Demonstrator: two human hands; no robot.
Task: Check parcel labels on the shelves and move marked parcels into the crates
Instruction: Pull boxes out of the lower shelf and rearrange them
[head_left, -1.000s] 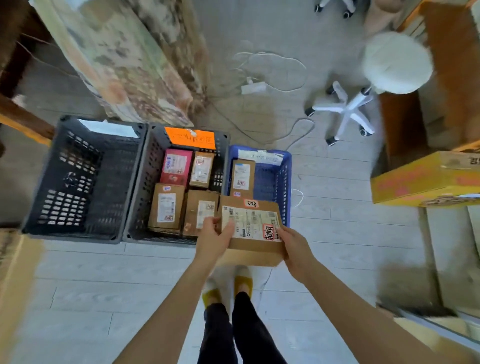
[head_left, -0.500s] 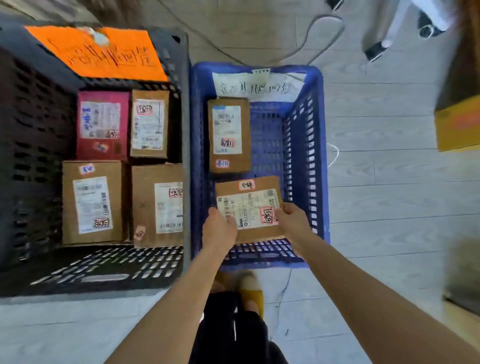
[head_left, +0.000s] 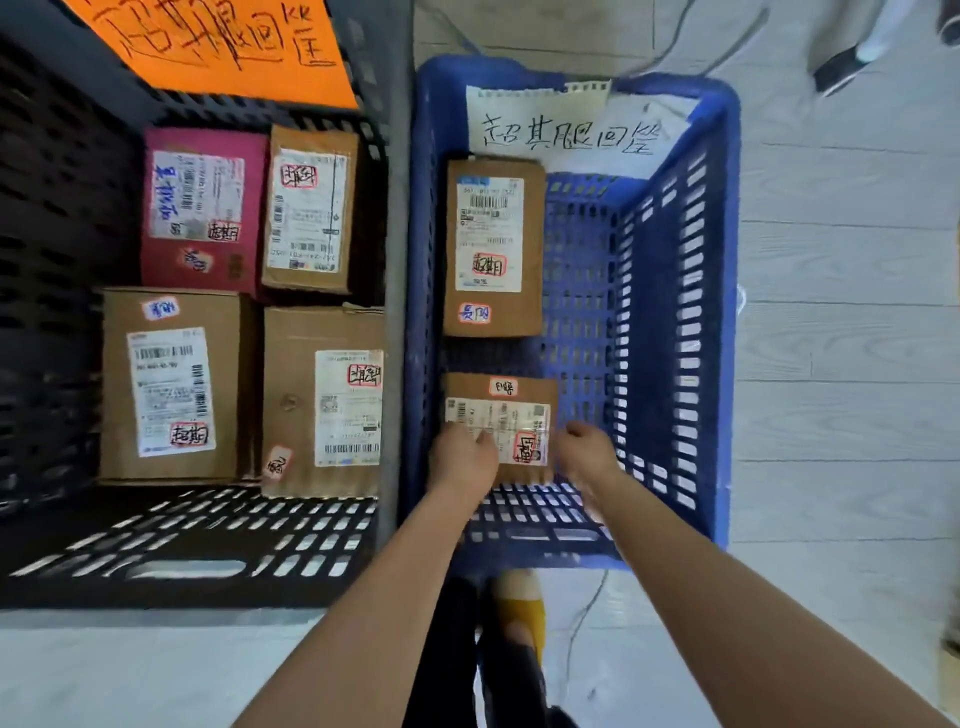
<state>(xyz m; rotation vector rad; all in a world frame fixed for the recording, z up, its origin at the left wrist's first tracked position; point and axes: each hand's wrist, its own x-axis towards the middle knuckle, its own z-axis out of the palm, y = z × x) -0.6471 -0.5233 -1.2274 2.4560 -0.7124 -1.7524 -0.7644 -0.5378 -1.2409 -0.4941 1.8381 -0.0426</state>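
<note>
**Parcel low in the blue crate, a hand at each side**

The parcel (head_left: 501, 415) is a flat brown box. It sits deep in the near end of the blue crate (head_left: 727, 312), label up, close to the crate's left wall. A white shipping label covers most of its top. There is a red-edged sticker with handwriting on the label's near right corner and a smaller sticker above the label.

The left hand (head_left: 462, 457) is at the parcel's near left corner. Its thumb lies on the label and its fingers curl round the left edge, so it grips the box. The right hand (head_left: 587, 452) is just beside the parcel's right edge. It is blurred, and I cannot tell whether its fingers clamp the box or are clear of it. Both forearms reach down over the crate's near rim.

A second parcel (head_left: 493, 249) lies farther back in the same crate, also against the left wall, with a gap between the two. It carries a label with a red-edged sticker. A white sign (head_left: 566, 135) with handwriting hangs on the crate's far wall.

A black crate (head_left: 208, 545) stands touching the blue one on its left, with an orange sign (head_left: 218, 47) on its far rim. It holds four labelled parcels: a red parcel (head_left: 202, 208) and a brown one (head_left: 311, 208) at the back, two brown ones (head_left: 171, 384) (head_left: 322, 400) in front.

Both crates stand on a pale plank floor (head_left: 841, 364). A yellow shoe (head_left: 519, 597) shows below the blue crate.
</note>
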